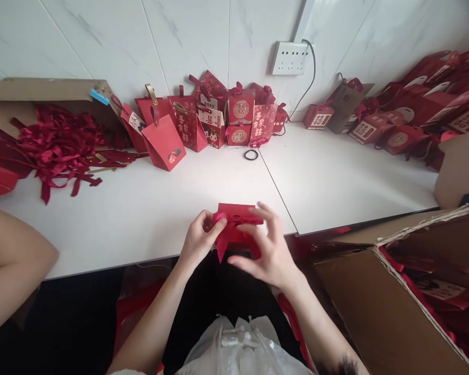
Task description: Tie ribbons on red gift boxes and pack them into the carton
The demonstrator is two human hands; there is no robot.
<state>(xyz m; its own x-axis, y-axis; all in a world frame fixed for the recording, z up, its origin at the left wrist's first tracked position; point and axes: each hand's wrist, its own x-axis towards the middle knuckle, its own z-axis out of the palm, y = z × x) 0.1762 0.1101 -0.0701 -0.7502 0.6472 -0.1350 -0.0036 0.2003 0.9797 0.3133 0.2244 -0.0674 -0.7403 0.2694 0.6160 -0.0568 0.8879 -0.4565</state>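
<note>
At the front edge of the white table is a red gift box [236, 209] with a dark red ribbon bow [222, 244] on its near side. My left hand [201, 232] pinches the bow's left loop between thumb and fingers, against the box's left end. Over the right part of the box hovers my right hand [271, 250], its fingers spread and slightly curled, the thumb apart from them. Nothing shows in its grasp. The box's lower part is partly hidden behind the ribbon and my right fingers.
Finished-looking red boxes [240, 109] line the wall beside a carton [54, 86] spilling dark red ribbons [62, 140]. More boxes [369, 127] pile up at the right. A black ring [250, 154] lies mid-table. An open cardboard carton [359, 291] stands front right; another person's arm [15, 260] rests at left.
</note>
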